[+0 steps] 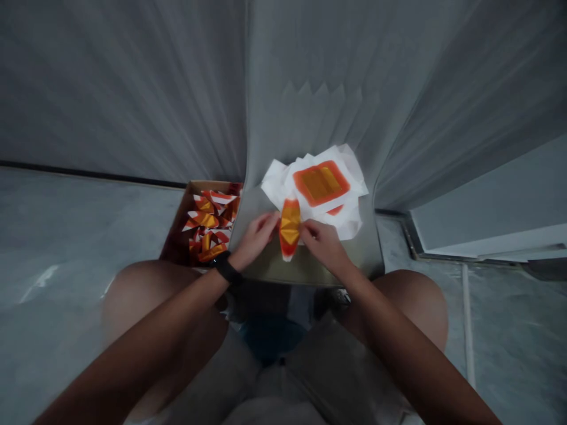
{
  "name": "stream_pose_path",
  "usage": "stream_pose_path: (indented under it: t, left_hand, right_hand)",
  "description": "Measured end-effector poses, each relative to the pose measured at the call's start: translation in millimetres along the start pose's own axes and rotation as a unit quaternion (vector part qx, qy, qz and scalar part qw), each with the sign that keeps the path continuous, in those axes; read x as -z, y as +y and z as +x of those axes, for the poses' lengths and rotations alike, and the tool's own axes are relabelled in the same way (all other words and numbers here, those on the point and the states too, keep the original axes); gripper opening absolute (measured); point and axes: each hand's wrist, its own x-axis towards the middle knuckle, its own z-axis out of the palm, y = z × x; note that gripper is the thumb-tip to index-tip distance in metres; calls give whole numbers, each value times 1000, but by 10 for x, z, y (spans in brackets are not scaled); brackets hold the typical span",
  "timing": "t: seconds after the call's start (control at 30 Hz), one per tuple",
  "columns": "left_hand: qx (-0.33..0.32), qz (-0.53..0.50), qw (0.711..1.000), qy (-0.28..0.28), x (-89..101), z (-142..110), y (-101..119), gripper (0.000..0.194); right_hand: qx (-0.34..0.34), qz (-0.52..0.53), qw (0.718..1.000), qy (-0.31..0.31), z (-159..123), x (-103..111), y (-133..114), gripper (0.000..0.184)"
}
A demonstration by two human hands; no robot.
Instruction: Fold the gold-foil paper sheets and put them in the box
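Note:
A folded piece of gold-and-orange joss paper (pixel 290 227) stands lengthwise between my hands, its ends tapering and its middle creased. My left hand (pixel 259 236) pinches its left edge, with a dark band on that wrist. At the right edge, the fingers of my right hand (pixel 322 237) are closed on the same paper. Just beyond them lies a loose stack of white joss paper sheets (pixel 357 162). The top sheet carries a gold rectangle (pixel 322 183) with an orange border. My fingertips are partly hidden by the folded paper.
The papers rest on a grey chair seat (pixel 270 268) whose back rises in front of me. To its left, a cardboard box (pixel 179 236) holds several folded gold, orange and white pieces (pixel 208 219). Grey curtains (pixel 133 88) hang behind. My knees flank the seat.

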Motion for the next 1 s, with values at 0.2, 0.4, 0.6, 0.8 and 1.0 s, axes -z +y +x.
stream_pose_path:
  t: [0.2,0.4,0.6,0.8,1.0]
  left_hand:
    - [-72,135,988,-6,63,52,-23,41]
    - [-89,139,986,-38,57,65,35,37]
    - [-56,69,996,-2,-21,88,95,37]
    - [-63,49,997,7,-82,76,68,38]
    - [-60,132,986,87,624,132,109,39]
  right_hand:
    - [-35,23,999,-28,57,-47,13,31]
    - [-60,61,996,3,111,-96,59,41]
    - [-55,114,992,10,182,-37,68,49]
    - [-83,167,982,-6,167,-46,54,57]
    - [-73,129,989,5,-60,-226,29,58]
